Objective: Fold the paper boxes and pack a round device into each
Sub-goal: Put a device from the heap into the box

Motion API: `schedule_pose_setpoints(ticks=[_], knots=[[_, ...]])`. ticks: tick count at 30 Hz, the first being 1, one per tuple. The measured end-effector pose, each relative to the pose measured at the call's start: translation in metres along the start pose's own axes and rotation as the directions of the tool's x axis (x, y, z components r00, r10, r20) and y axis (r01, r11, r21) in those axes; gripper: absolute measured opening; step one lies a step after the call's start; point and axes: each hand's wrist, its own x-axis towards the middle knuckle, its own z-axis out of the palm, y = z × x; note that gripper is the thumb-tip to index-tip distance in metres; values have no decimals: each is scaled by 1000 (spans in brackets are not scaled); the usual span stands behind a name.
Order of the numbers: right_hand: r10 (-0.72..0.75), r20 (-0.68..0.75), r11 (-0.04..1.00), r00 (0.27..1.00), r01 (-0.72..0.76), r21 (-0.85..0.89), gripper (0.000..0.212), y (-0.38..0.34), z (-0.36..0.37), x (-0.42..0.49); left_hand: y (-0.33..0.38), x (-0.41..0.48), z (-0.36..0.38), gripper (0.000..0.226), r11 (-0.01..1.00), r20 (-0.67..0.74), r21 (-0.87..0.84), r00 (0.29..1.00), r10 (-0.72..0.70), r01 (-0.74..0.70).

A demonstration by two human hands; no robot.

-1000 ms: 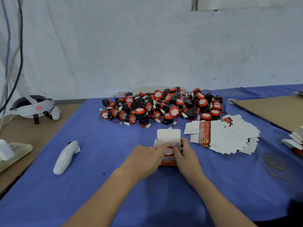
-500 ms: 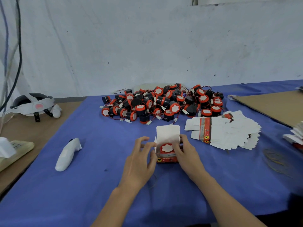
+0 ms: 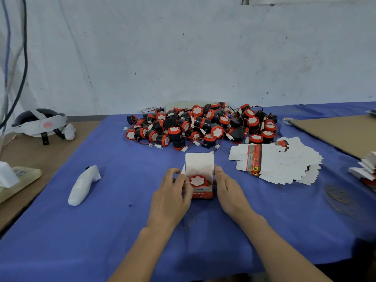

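A small red-and-white paper box (image 3: pixel 201 191) stands on the blue cloth with its white lid flap (image 3: pixel 199 162) upright. Inside it sits a round red device (image 3: pixel 197 181) with a white face. My left hand (image 3: pixel 171 197) grips the box's left side, fingers curled at the left flap. My right hand (image 3: pixel 228 189) holds the right side, thumb along the wall. Behind lies a pile of round red-and-black devices (image 3: pixel 200 124) with wires. A fanned stack of flat unfolded boxes (image 3: pixel 278 160) lies to the right.
A white handheld controller (image 3: pixel 82 185) lies left on the blue cloth (image 3: pixel 101 231). A headset (image 3: pixel 41 124) and a power strip (image 3: pixel 19 179) sit on the brown table at far left. Cardboard sheet (image 3: pixel 337 132) and more packs at right; rubber bands (image 3: pixel 338 197) nearby.
My left hand, which had lifted off with spread fingers, has come back onto the box's left side. The device now sits lower in the box. My right hand stayed on the right wall.
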Motion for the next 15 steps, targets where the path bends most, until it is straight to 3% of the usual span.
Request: schedule_pose_setpoints(ticks=[5,11,15], knots=[[-53,7,994,999,53,-91,39,-2,0,0,4,1,-1,18,992,10,119,999,-33,31],[-73,26,995,997,74,-61,41,-4,0,-1,4,1,-2,24,981,-3,191,1000,20,-20],[-56,23,998,998,56,22,53,-4,0,-1,3,-1,0,26,992,-9,120,1000,27,-26]])
